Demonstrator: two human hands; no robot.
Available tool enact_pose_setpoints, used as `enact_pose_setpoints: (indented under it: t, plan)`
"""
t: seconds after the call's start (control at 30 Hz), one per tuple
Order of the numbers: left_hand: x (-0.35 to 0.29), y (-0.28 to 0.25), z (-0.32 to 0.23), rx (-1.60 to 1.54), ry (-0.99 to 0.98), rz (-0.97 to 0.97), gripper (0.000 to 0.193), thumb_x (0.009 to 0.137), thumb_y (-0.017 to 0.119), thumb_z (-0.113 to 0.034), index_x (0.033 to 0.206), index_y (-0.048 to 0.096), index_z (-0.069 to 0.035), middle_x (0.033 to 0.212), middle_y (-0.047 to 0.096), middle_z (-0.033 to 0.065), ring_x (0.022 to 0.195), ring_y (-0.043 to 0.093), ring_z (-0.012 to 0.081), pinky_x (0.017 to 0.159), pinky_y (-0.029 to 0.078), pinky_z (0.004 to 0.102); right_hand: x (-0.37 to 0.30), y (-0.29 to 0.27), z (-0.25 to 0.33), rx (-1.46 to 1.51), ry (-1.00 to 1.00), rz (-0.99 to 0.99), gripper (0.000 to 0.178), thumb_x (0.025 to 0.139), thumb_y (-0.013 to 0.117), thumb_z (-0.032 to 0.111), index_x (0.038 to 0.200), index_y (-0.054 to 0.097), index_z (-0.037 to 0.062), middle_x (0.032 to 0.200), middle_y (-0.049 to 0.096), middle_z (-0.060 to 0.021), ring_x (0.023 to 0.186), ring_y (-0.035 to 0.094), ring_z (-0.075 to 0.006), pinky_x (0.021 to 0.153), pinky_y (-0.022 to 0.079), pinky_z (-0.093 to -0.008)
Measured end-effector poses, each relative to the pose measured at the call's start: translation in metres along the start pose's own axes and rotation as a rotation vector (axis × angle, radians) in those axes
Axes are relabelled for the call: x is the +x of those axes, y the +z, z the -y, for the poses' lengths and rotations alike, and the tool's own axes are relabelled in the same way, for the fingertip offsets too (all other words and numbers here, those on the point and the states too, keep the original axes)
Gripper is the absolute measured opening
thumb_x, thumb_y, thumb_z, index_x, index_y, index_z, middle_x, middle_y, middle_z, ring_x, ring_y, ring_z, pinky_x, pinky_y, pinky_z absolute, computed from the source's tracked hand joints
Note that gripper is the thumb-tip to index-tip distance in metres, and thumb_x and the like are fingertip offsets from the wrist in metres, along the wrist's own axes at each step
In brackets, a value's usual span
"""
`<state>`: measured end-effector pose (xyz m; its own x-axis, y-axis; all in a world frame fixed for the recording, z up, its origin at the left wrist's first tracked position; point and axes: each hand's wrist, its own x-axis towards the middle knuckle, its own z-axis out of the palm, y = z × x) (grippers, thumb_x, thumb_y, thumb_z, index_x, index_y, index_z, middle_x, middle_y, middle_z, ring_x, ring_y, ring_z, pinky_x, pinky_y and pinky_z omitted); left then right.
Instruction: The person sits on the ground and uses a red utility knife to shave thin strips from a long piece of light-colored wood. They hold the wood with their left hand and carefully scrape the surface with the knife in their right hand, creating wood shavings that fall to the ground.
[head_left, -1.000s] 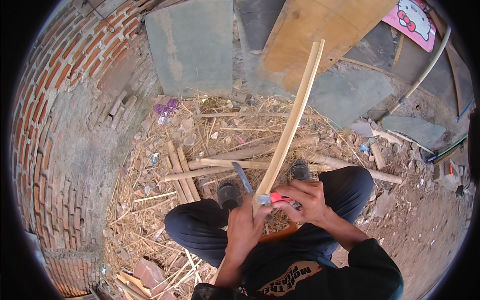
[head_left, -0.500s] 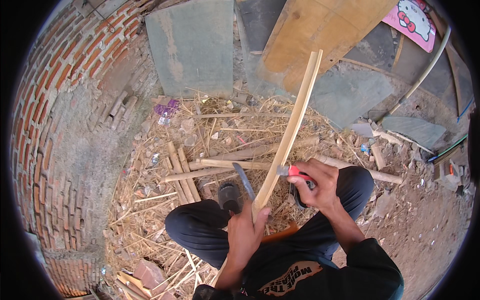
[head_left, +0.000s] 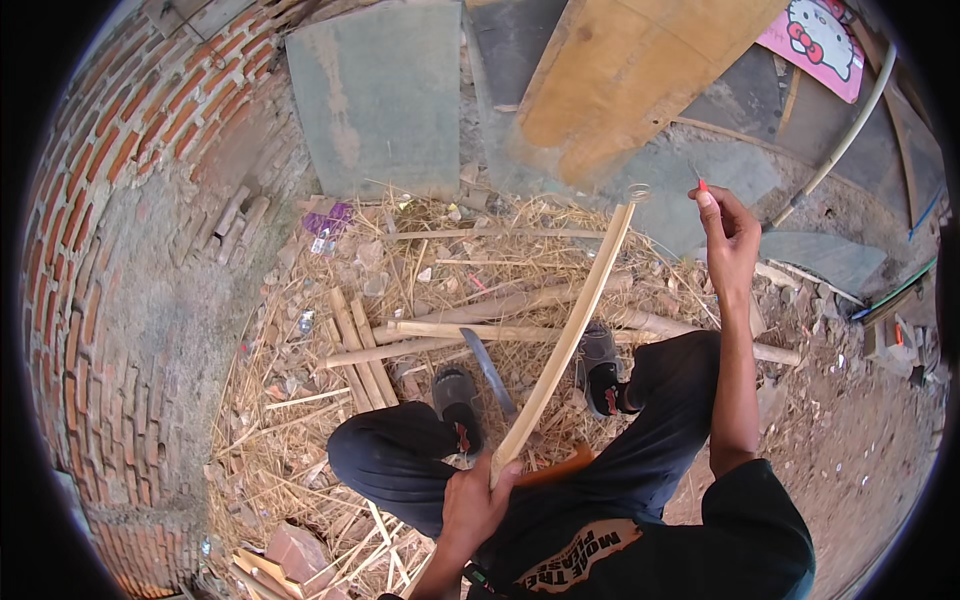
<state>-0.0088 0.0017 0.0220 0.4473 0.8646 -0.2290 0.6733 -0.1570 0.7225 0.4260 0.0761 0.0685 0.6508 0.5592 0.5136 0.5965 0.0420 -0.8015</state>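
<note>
My left hand [head_left: 472, 508] is closed round the lower end of a long pale split-bamboo strip [head_left: 565, 348], which slants up and away to the right over my lap. Thin curled shavings [head_left: 638, 192] show at its far tip. Beyond that tip, to the right, my right hand [head_left: 730, 230] is raised and closed on a red-handled knife [head_left: 702, 184]; most of the handle is hidden in my fingers, and a thin blade points away. Between my shoes lies a long curved dark blade [head_left: 488, 368]. An orange-brown object [head_left: 560, 466], blurred, is below the strip near my lap.
Bamboo pieces [head_left: 470, 328] and straw litter [head_left: 300, 420] cover the ground before me. A brick wall [head_left: 110, 300] rises on the left. Grey panels [head_left: 380, 100] and a brown board [head_left: 640, 80] stand at the back. Rubble [head_left: 800, 400] lies on the right.
My right hand has swept the knife away from me along the strip and past its far end. My left hand and the strip have come slightly down toward me.
</note>
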Motion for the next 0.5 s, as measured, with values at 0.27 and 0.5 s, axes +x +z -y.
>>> enact_pose_setpoints:
  t: [0.27, 0.5]
  plan:
    - [0.043, -0.003, -0.022, -0.075, 0.086, -0.117, 0.043, 0.109, 0.064, -0.039, 0.115, 0.065, 0.004, 0.072, 0.066, 0.0249, 0.074, 0.069, 0.0490, 0.066, 0.051, 0.0516, -0.137, 0.034, 0.054, 0.132, -0.337, 0.472, 0.026, 0.089, 0.088, 0.020, 0.107, 0.079, 0.0022, 0.087, 0.077, -0.0125, 0.068, 0.073, -0.0265, 0.062, 0.058, -0.0345]
    - [0.056, -0.003, -0.045, -0.093, 0.150, -0.196, 0.047, 0.107, 0.067, -0.039, 0.113, 0.062, 0.007, 0.073, 0.066, 0.0273, 0.073, 0.069, 0.0498, 0.063, 0.052, 0.0525, -0.184, 0.046, 0.065, 0.116, -0.401, 0.567, 0.029, 0.086, 0.089, 0.028, 0.107, 0.081, 0.0098, 0.077, 0.071, -0.0032, 0.059, 0.068, -0.0216, 0.053, 0.053, -0.0331]
